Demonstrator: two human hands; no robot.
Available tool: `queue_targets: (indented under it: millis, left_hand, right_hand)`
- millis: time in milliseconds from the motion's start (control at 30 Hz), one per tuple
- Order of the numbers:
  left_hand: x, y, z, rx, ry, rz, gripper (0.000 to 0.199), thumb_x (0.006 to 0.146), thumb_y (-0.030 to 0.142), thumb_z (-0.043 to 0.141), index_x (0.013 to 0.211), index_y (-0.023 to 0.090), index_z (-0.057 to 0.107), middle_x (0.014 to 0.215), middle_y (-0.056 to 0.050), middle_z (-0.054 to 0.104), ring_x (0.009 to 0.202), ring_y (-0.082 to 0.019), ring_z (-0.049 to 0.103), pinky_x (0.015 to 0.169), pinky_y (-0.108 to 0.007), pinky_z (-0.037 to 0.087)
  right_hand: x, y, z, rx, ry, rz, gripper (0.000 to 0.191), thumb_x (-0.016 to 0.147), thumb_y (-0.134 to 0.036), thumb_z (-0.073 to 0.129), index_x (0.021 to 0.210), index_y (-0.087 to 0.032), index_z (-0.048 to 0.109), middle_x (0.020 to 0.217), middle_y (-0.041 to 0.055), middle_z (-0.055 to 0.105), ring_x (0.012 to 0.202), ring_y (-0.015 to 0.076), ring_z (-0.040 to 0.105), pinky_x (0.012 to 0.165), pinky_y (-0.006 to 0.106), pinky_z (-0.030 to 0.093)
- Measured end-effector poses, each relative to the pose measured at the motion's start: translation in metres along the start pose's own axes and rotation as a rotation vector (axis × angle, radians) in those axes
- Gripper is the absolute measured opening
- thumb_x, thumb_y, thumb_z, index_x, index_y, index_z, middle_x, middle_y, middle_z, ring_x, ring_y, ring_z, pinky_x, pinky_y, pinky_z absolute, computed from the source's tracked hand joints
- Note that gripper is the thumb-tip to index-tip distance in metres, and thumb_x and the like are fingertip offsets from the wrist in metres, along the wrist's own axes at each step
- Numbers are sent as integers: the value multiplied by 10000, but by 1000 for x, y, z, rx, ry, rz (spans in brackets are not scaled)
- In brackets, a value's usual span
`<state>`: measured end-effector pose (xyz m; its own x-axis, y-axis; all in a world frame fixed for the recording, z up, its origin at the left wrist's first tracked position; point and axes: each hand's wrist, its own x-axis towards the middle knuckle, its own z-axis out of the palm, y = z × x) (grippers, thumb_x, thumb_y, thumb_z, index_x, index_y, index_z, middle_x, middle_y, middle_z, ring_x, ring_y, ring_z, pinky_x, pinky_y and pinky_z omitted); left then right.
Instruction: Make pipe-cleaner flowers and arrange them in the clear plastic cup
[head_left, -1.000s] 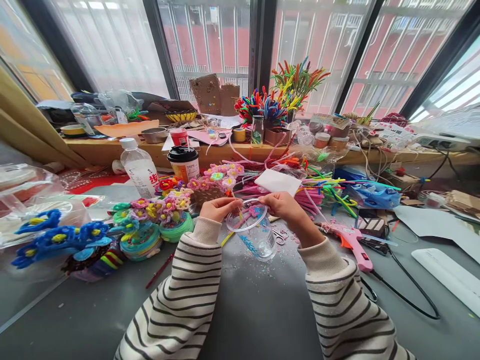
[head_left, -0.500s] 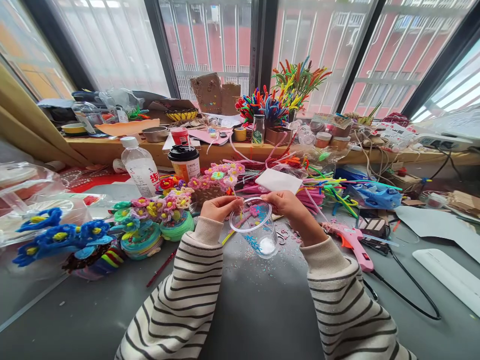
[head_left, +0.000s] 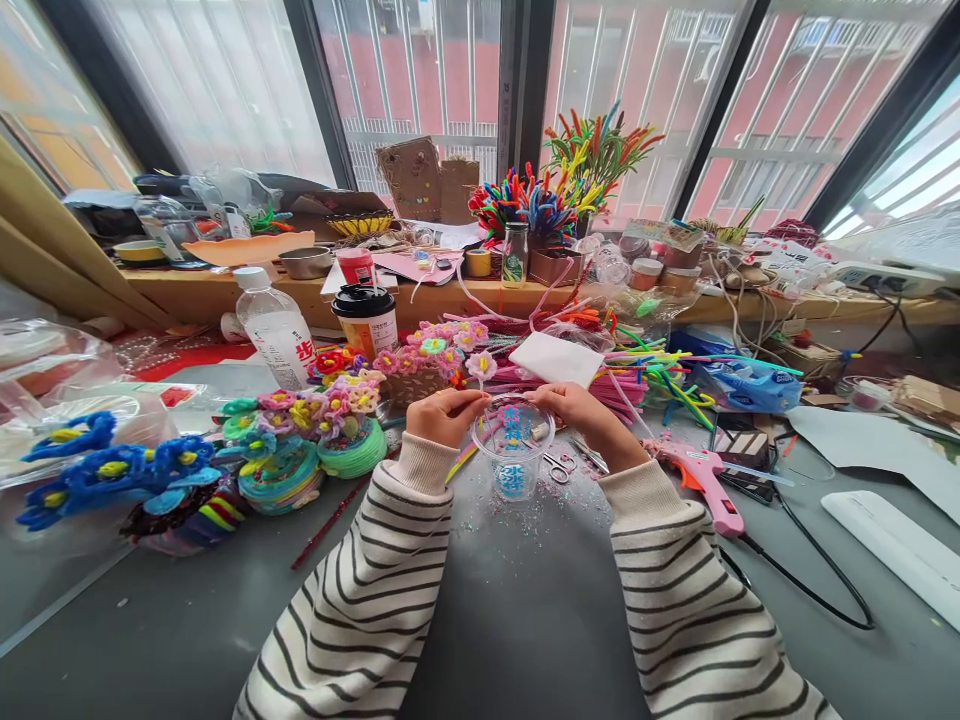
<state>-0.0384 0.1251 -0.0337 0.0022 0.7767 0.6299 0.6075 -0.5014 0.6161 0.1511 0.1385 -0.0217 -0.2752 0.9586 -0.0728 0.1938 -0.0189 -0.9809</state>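
My right hand pinches the right rim of a clear plastic cup with blue lettering. The cup hangs nearly upright over the grey table. Closed at its left rim, my left hand pinches the thin stem of a pale pink pipe-cleaner flower, whose head stands just above the fingertips. Whether those fingers also grip the rim I cannot tell. Behind the cup lie scissors, and colourful glitter bits are scattered on the table around it.
Pots of fuzzy flowers crowd the left, with a plastic bottle and a lidded paper cup behind. A pink glue gun with a black cord lies right. Bundled pipe cleaners lie beyond my hands.
The cup has turned from tilted to nearly upright, its lettering now facing me. The pink flower, seen at the cup's mouth before, now stands above my left fingertips. Both hands stay at the rim.
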Motion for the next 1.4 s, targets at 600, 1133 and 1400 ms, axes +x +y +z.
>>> queue_targets:
  millis: [600,1133,1400]
  left_hand:
    - [1,6,-1,-49,-80,14,177,703,300,597,709,171,718,702,-75,698,636,-165,623,633,-249,469]
    - [3,17,3,134,-141,84,149,725,267,590,689,191,713,666,-52,673,579,-132,590,567,-220,442]
    - [4,25,1,148,-184,53,73,681,224,631,668,202,699,651,-36,656,583,-133,579,566,-222,438]
  right_hand:
    - [-5,0,-9,-96,14,-54,431,590,-556,600,543,-164,430,498,-81,341,468,54,281,479,223,208]
    - [-20,-27,31,-337,220,-588,232,724,-384,596,789,-178,682,743,29,524,633,126,448,566,247,363]
    - [-18,-23,30,-304,223,-584,287,735,-442,566,737,-181,688,697,27,522,626,129,449,562,248,357]
